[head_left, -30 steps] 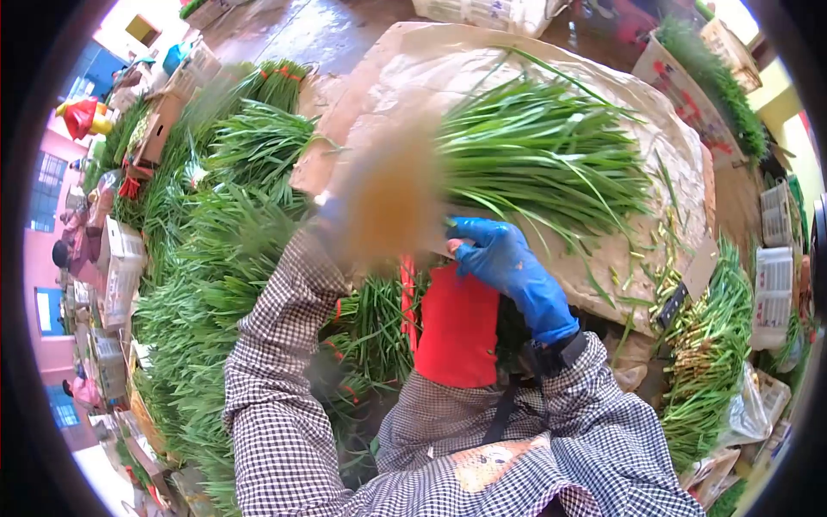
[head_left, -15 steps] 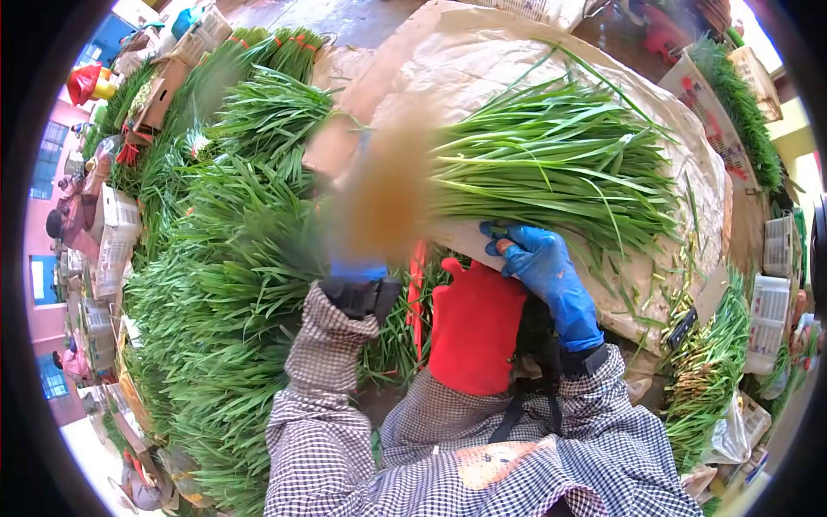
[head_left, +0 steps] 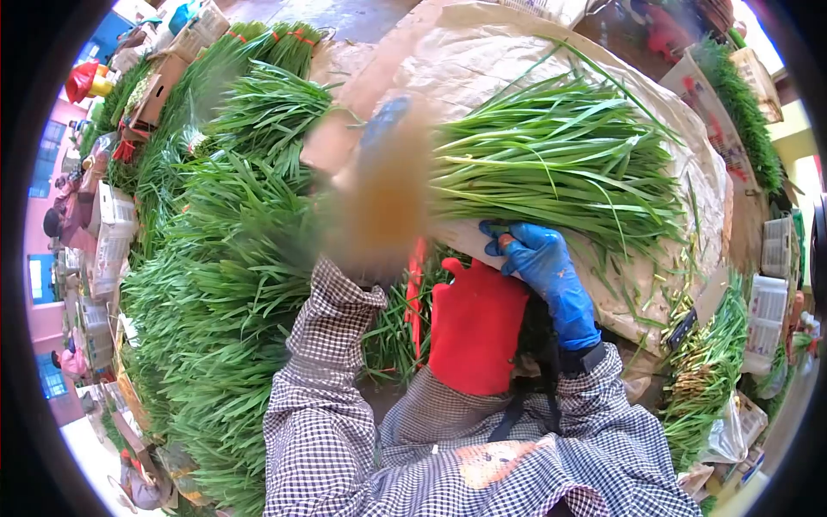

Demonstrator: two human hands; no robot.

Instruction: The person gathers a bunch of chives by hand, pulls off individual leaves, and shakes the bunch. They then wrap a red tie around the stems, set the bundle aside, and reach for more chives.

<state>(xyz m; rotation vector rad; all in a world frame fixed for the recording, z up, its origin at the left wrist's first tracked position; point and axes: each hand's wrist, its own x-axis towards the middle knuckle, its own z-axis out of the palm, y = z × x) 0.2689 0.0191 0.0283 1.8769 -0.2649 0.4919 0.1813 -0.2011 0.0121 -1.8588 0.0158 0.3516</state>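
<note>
A loose pile of long flat green leaves, like garlic chives (head_left: pixel 560 164), lies on a pale sheet (head_left: pixel 457 52) over a board. My left hand (head_left: pixel 388 121) is mostly hidden by a brown blur on the lens; only a patch of blue glove shows near the pile's left end. Its fingers cannot be made out. My right hand (head_left: pixel 551 276), in a blue glove, rests at the sheet's near edge just below the pile. Its fingertips are drawn together, and what they hold, if anything, is hidden. Red strips (head_left: pixel 416 297) hang beside the red cloth (head_left: pixel 474 327) at my front.
A big heap of greens (head_left: pixel 224 293) fills the left side, with red-tied bundles (head_left: pixel 293 47) behind it. A knife (head_left: pixel 685 329) lies at the board's right edge, near trimmed stalks (head_left: pixel 693 388). Crates (head_left: pixel 767 323) stand at right. Other people (head_left: pixel 73 220) are far left.
My left hand has moved up and away from me, its glove now showing above the blur instead of below it. My right hand has barely shifted; the pile lies nearly the same.
</note>
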